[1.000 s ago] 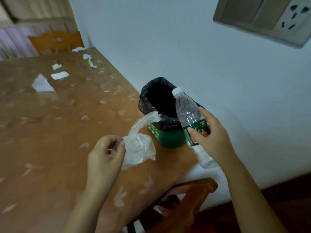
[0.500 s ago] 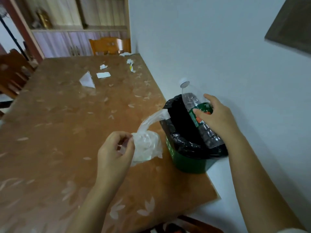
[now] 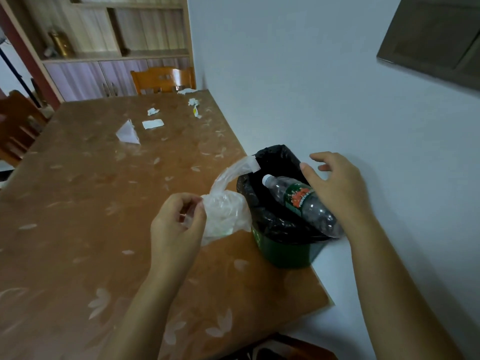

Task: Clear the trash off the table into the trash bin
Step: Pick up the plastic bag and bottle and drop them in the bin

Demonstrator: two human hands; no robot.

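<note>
A green trash bin [image 3: 285, 253] with a black liner stands at the table's right edge by the wall. A clear plastic bottle [image 3: 298, 201] with a green label lies tilted across the bin's mouth, cap pointing left, its base resting on the near rim. My right hand [image 3: 335, 188] hovers just over the bottle with the fingers spread, holding nothing. My left hand [image 3: 179, 224] pinches a crumpled clear plastic bag [image 3: 226, 214] left of the bin; a strip of the bag arcs up to the bin's rim.
Several white paper scraps [image 3: 153, 124] and a folded white sheet [image 3: 127, 133] lie at the far end of the brown table [image 3: 78, 203]. Wooden chairs [image 3: 162, 79] stand at the far end and the left side. A white wall runs along the right.
My right hand has lowered the bottle onto the bin's mouth and let go, fingers now spread. My left hand still holds the plastic bag. The camera has tilted down.
</note>
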